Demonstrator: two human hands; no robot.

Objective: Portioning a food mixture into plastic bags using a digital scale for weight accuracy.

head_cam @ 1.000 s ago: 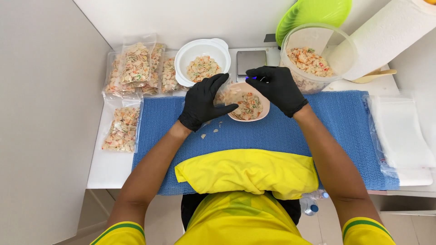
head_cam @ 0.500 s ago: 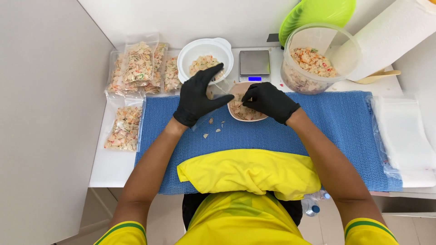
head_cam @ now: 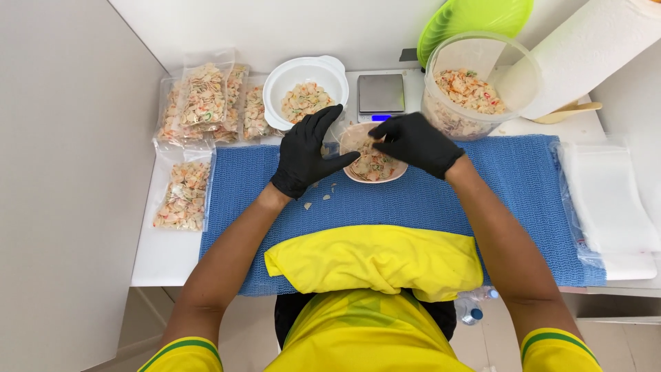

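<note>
1. The left hand (head_cam: 308,153), in a black glove, lies at the 9 o'clock side of a small bowl (head_cam: 372,165). Its fingers are spread and point toward 12 o'clock, and the thumb reaches across to the bowl's rim.
2. The right hand (head_cam: 416,142), also gloved black, covers the bowl's 1 o'clock edge. Its fingers are curled together over the contents; whether they pinch anything I cannot tell.
3. The bowl sits on the far edge of a blue mat (head_cam: 413,207), centred before the person, and holds pale chips with red and green bits.
4. A few chips (head_cam: 318,198) lie loose on the mat at 7 o'clock from the bowl, near the left wrist.
5. At 12 o'clock from the bowl stands a scale (head_cam: 381,94), just beyond it.
6. At 11 o'clock is a white dish (head_cam: 275,86) with more chips.
7. At 2 o'clock is a clear tub (head_cam: 441,114), partly filled.
8. Filled bags (head_cam: 203,103) lie at 10 o'clock, with one more bag (head_cam: 183,194) at 9 o'clock.
9. Empty bags (head_cam: 606,200) lie stacked at 3 o'clock.
</note>
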